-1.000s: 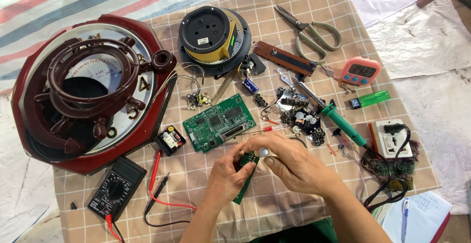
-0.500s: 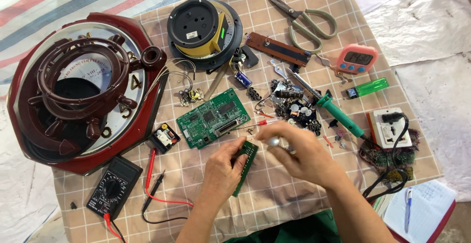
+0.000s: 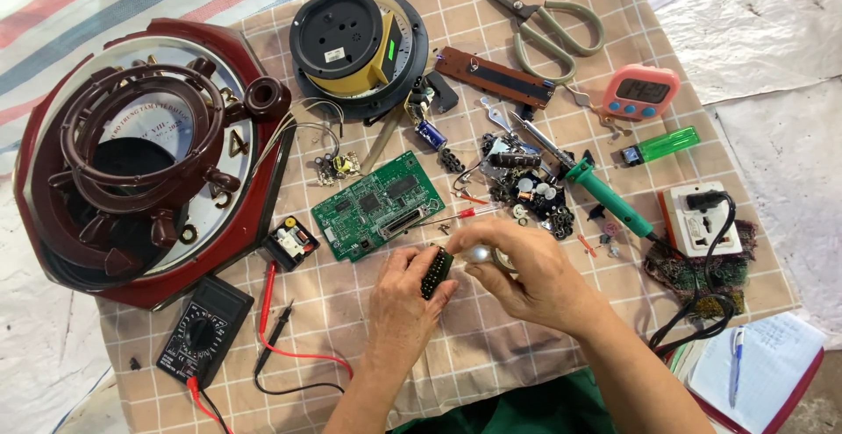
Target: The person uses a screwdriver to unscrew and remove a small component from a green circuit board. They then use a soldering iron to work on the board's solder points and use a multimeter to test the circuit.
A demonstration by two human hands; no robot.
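My left hand (image 3: 405, 298) grips a small dark green circuit board (image 3: 436, 271), held on edge just above the checked cloth. My right hand (image 3: 526, 273) is closed around a small shiny metal tool or part (image 3: 478, 253) whose tip sits right beside the small board. A larger green circuit board (image 3: 379, 205) lies flat just beyond both hands. A red-handled screwdriver (image 3: 463, 214) lies next to it.
A dark red wall clock case (image 3: 140, 153) fills the left. A black multimeter (image 3: 203, 330) with red and black leads sits at front left. A green soldering iron (image 3: 605, 193), loose parts (image 3: 526, 188), a power socket (image 3: 702, 219), scissors (image 3: 544, 22), a pink timer (image 3: 640, 92) and a notebook (image 3: 759, 368) lie to the right.
My hands and the small board have come closer together, and the board has turned more on edge. The view has shifted slightly.
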